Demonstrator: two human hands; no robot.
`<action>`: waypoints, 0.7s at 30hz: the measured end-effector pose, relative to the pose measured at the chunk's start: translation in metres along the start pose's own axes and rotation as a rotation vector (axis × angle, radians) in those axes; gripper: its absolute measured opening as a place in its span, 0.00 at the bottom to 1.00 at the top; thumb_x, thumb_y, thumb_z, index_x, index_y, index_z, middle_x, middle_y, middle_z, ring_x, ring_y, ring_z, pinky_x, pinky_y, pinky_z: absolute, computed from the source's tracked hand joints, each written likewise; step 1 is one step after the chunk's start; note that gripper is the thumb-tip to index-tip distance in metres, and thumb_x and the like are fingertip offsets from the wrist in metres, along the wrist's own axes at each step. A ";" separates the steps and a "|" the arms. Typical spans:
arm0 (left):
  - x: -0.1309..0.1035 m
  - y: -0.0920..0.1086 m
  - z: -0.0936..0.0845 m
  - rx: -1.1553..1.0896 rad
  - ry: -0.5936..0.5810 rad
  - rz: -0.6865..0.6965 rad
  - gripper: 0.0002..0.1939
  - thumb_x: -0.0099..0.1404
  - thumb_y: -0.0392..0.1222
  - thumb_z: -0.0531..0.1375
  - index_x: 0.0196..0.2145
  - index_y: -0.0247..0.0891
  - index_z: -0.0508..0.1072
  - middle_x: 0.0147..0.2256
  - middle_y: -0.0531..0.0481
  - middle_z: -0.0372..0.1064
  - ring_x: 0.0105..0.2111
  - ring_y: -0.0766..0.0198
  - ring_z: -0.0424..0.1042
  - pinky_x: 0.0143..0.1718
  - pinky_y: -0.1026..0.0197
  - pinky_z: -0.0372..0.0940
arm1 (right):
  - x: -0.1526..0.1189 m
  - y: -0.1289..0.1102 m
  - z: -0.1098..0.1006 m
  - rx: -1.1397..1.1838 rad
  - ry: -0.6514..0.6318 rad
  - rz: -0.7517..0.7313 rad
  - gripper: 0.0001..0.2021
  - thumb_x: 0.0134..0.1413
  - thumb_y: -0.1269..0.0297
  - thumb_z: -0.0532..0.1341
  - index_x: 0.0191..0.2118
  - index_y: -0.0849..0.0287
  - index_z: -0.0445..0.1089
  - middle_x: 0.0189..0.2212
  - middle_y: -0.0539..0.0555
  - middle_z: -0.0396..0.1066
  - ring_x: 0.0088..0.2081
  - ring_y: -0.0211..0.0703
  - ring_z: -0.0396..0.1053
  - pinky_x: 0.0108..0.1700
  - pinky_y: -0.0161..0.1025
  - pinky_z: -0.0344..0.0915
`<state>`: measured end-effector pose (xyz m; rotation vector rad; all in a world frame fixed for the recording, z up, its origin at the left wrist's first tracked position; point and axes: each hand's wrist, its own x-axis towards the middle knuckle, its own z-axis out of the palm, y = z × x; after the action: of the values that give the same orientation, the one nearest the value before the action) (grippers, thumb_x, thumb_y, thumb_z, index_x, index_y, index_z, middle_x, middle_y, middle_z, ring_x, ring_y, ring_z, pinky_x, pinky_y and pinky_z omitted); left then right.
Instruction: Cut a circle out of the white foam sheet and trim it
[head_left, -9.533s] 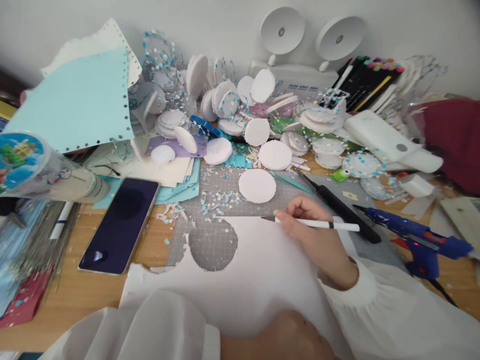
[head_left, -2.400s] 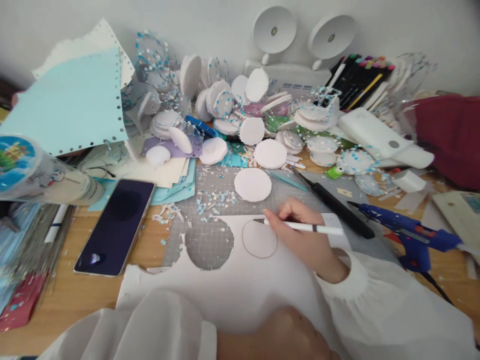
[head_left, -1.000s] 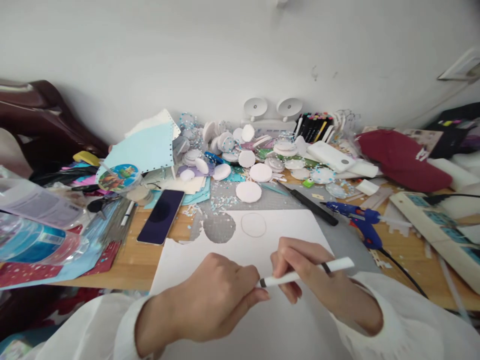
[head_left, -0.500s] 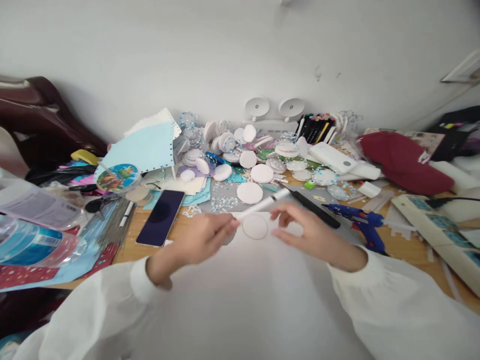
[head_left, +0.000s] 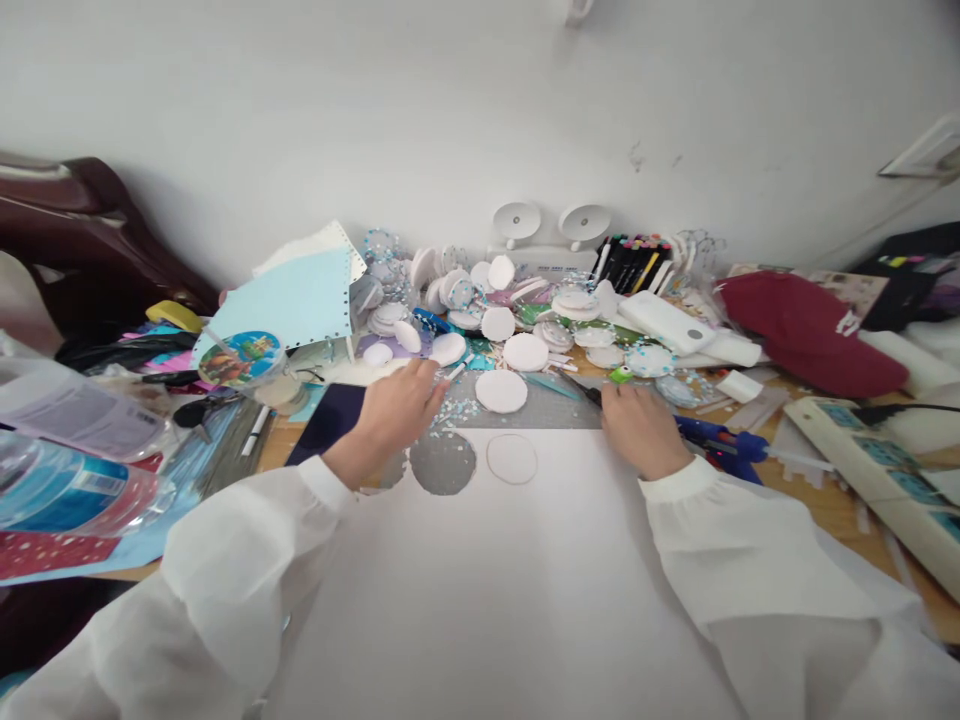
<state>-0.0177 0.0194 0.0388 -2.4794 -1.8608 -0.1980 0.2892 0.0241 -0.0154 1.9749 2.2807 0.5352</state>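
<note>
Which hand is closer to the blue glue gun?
Right. The right hand is just beside the blue glue gun; the left hand is farther off, by the dark phone.

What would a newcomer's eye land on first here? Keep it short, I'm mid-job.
Most likely the jumble of white discs heaped at the back middle of the table, in front of the wall. Next, the big white sheet in front, with a round hole near its far edge and a drawn circle just right of it. The dark red cap on the right also stands out by colour.
</note>
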 end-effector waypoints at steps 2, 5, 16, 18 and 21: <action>-0.019 0.015 -0.001 -0.051 -0.041 0.115 0.20 0.71 0.49 0.42 0.50 0.38 0.66 0.47 0.43 0.68 0.46 0.56 0.69 0.44 0.57 0.64 | -0.001 0.000 -0.002 -0.001 0.005 0.004 0.09 0.57 0.75 0.50 0.38 0.70 0.67 0.34 0.68 0.69 0.37 0.56 0.69 0.36 0.44 0.59; -0.053 0.038 0.006 -0.245 -0.151 0.455 0.21 0.69 0.50 0.48 0.53 0.37 0.65 0.54 0.38 0.63 0.53 0.51 0.65 0.53 0.50 0.61 | -0.009 0.001 -0.012 0.001 0.026 0.026 0.11 0.60 0.74 0.48 0.39 0.71 0.66 0.35 0.69 0.68 0.36 0.57 0.69 0.34 0.45 0.59; -0.099 0.075 0.029 -0.220 -0.236 0.879 0.34 0.67 0.57 0.49 0.62 0.30 0.53 0.64 0.34 0.48 0.64 0.47 0.46 0.62 0.46 0.46 | -0.079 -0.014 -0.079 1.399 -0.360 -0.006 0.15 0.65 0.50 0.44 0.40 0.54 0.58 0.27 0.49 0.63 0.24 0.37 0.62 0.26 0.35 0.61; -0.100 0.078 0.026 -0.163 -0.204 0.882 0.34 0.66 0.58 0.50 0.60 0.30 0.56 0.62 0.34 0.52 0.62 0.45 0.50 0.60 0.47 0.49 | -0.090 -0.022 -0.084 1.592 -0.554 0.035 0.15 0.63 0.47 0.46 0.40 0.53 0.57 0.27 0.47 0.61 0.21 0.33 0.57 0.22 0.32 0.58; -0.099 0.086 0.021 -0.112 -0.182 0.877 0.27 0.65 0.57 0.51 0.51 0.32 0.66 0.52 0.36 0.63 0.52 0.46 0.61 0.51 0.48 0.57 | -0.098 -0.030 -0.084 1.705 -0.702 0.013 0.15 0.62 0.47 0.49 0.40 0.54 0.57 0.26 0.45 0.57 0.21 0.31 0.53 0.21 0.29 0.54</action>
<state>0.0392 -0.0975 0.0094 -3.1824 -0.6461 -0.0395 0.2538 -0.0918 0.0377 1.7539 2.0788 -2.3553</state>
